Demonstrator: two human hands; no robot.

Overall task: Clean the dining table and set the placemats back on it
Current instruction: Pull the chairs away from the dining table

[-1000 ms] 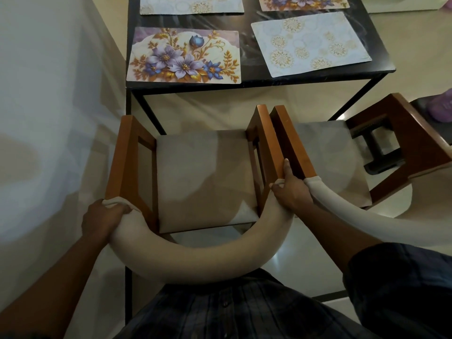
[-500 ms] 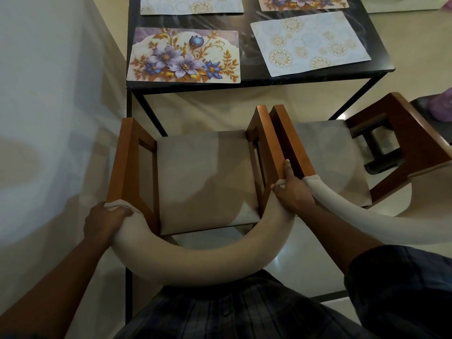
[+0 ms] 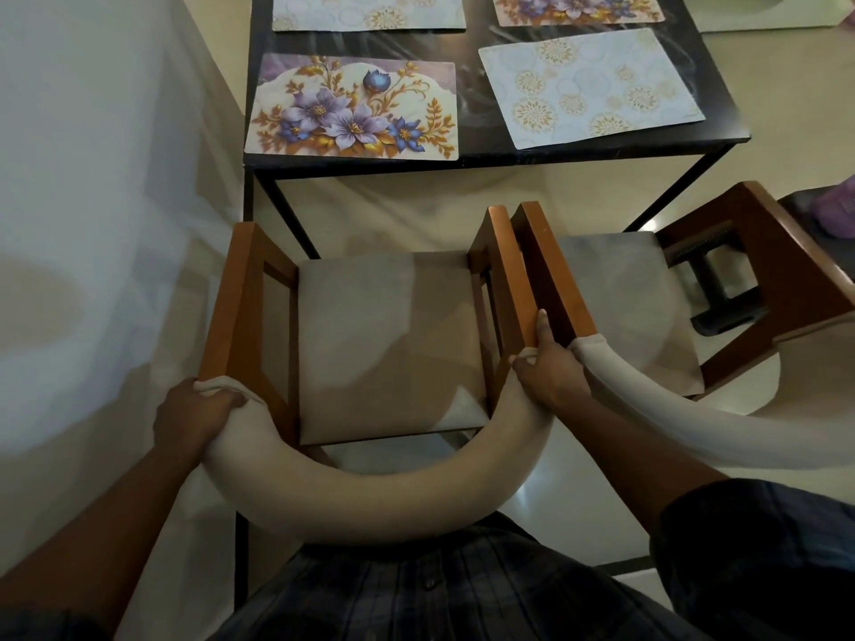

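Observation:
A black dining table (image 3: 486, 152) stands ahead with several placemats on it. A floral placemat (image 3: 354, 108) lies at its near left and a pale patterned placemat (image 3: 590, 92) at its near right. Right in front of me is a wooden chair (image 3: 388, 335) with a beige seat and a curved padded backrest (image 3: 370, 497). My left hand (image 3: 194, 416) grips the backrest's left end. My right hand (image 3: 548, 367) grips its right end, with the index finger stretched along the wooden arm.
A second chair (image 3: 624, 293) of the same kind stands tight against the first on the right, its backrest (image 3: 694, 427) curving off to the right. A wall (image 3: 92, 224) runs close along the left. Pale tiled floor lies between the chairs and the table.
The chair and both hands have crept slightly toward me and away from the table; the grips are the same.

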